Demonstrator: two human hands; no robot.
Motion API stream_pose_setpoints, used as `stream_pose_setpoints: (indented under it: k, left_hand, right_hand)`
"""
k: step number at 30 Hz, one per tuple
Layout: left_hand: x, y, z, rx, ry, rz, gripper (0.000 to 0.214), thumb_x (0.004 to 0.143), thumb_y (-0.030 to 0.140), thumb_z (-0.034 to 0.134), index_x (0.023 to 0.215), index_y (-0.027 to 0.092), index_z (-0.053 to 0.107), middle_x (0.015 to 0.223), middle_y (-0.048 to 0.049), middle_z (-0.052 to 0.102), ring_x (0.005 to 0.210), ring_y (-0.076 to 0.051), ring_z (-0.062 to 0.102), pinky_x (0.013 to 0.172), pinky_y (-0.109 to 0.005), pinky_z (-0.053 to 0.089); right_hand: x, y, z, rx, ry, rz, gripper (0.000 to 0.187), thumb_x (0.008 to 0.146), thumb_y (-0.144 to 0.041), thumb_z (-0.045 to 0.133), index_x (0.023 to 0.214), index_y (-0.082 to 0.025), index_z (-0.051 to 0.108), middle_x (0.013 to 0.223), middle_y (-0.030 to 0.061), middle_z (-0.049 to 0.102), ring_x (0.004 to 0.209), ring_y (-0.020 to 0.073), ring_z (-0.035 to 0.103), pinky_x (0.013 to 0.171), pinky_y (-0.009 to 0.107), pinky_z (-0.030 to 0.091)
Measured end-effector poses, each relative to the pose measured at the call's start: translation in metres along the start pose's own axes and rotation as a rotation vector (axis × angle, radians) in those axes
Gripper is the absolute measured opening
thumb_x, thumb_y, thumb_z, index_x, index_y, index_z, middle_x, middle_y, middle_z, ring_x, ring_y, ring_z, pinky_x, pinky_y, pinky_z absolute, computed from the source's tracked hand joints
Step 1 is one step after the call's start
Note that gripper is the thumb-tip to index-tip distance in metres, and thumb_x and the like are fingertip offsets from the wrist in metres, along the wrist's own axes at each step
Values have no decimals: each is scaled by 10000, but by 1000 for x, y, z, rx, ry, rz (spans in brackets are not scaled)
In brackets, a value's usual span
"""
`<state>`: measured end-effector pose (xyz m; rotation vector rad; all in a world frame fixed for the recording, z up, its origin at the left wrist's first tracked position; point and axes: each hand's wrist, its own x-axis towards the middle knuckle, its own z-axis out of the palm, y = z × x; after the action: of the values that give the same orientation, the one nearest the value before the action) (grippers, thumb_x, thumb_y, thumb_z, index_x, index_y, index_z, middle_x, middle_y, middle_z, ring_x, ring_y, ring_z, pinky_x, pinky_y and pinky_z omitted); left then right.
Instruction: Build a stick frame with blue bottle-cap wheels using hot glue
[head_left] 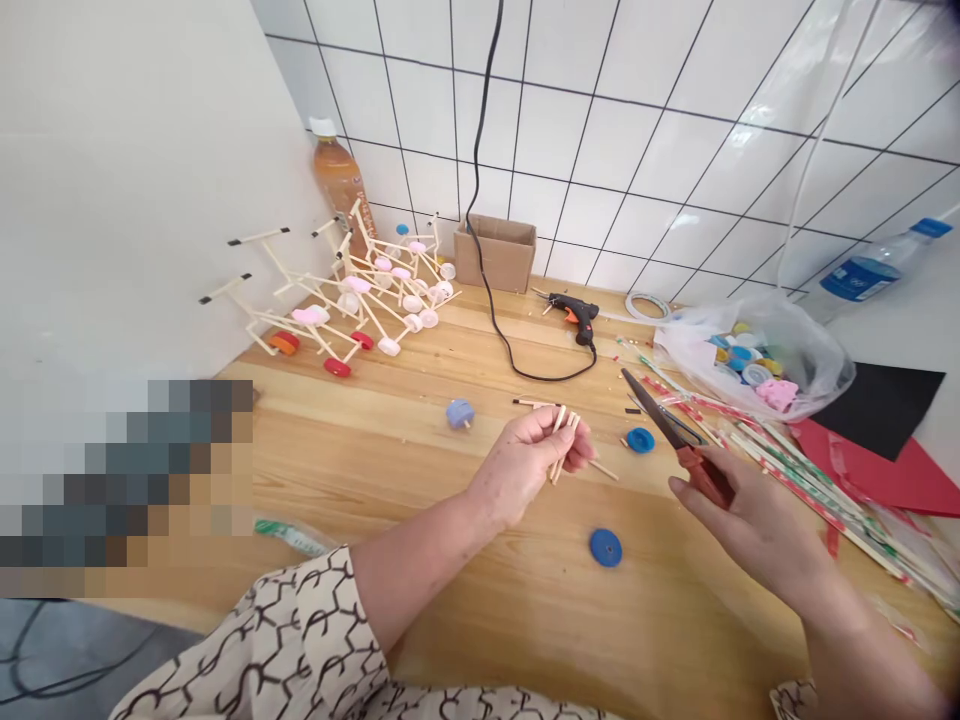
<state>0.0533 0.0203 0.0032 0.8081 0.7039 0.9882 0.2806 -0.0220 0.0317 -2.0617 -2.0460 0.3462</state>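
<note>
My left hand point(525, 460) pinches a few short wooden sticks point(559, 462) above the middle of the table. To the right, my right hand point(750, 510) is closed around the orange handle of a pair of scissors point(660, 412), whose dark blades point up and to the left, toward the back of the table. Between and below the hands lies a blue bottle cap point(606, 547) with a hole in its middle. Another blue cap point(640, 440) rests near the scissors' blades. A pale purple piece point(460, 413) with a stick through it sits left of my left hand.
Small stick-and-cap carts point(360, 290) crowd the back left beside a tea bottle point(341, 180). A cardboard box point(495, 255) and a glue gun point(576, 312) stand at the back. On the right are a bag of caps point(750, 365), wrapped sticks point(832, 490) and red paper point(885, 475).
</note>
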Motion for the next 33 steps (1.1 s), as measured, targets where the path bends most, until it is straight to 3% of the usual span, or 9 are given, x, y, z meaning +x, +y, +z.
stream_pose_setpoints:
  k: [4,8,13,20,24,27,31,33]
  left_hand:
    - [2,0,-1,-108,32,-91,170,732,273,672,791,128,606,722,-42,665,688,-122,617,705,-261,459]
    - [3,-2,-3,-147,42,-120,186,699,254,708,793,126,613,733,-49,678,709,-136,635,724,-274,466]
    - [3,-3,-3,-131,39,-79,160,683,224,707,779,120,631,694,-38,673,701,-135,636,716,-267,470]
    - [0,0,-2,-12,18,10,154,712,264,682,773,128,643,722,-33,669,724,-132,622,758,-284,468]
    - [-1,-2,-1,22,-4,5,184,728,307,661,771,130,631,690,-27,643,647,-117,585,671,-263,457]
    - [-1,-5,-1,53,-3,-19,207,733,329,647,780,129,619,653,-14,609,555,-87,520,574,-227,402]
    - [-2,-8,-1,128,12,-70,248,740,372,621,779,127,613,601,9,559,478,-56,423,491,-197,304]
    - [-2,-9,-1,149,4,-86,268,748,392,609,774,125,608,586,15,541,468,-49,391,474,-192,263]
  right_hand:
    - [-18,22,-2,-56,69,1,268,807,-495,479,758,-232,498,574,-11,505,485,160,479,449,278,381]
    - [-37,39,1,-15,-4,-110,283,800,-502,500,848,-229,555,732,53,636,613,204,604,516,298,474]
    - [-49,58,10,-87,-33,-193,285,804,-470,508,937,-234,597,890,92,687,772,249,666,607,329,541]
    - [-45,83,18,-156,-19,-180,362,782,-519,541,985,-228,617,1001,112,668,886,278,648,720,392,542]
    - [-41,80,11,-172,-17,-211,389,798,-534,508,1008,-232,637,1029,121,634,929,285,618,776,420,518]
    - [-32,68,1,-199,60,-205,388,827,-525,464,1002,-223,634,1076,120,616,990,297,593,833,444,487]
    - [-1,47,-6,-253,212,-286,346,878,-403,391,995,-163,611,1081,153,628,1044,305,569,910,448,433]
    - [21,41,-2,-310,209,-286,334,878,-342,367,989,-145,612,1082,167,625,1026,313,572,894,451,435]
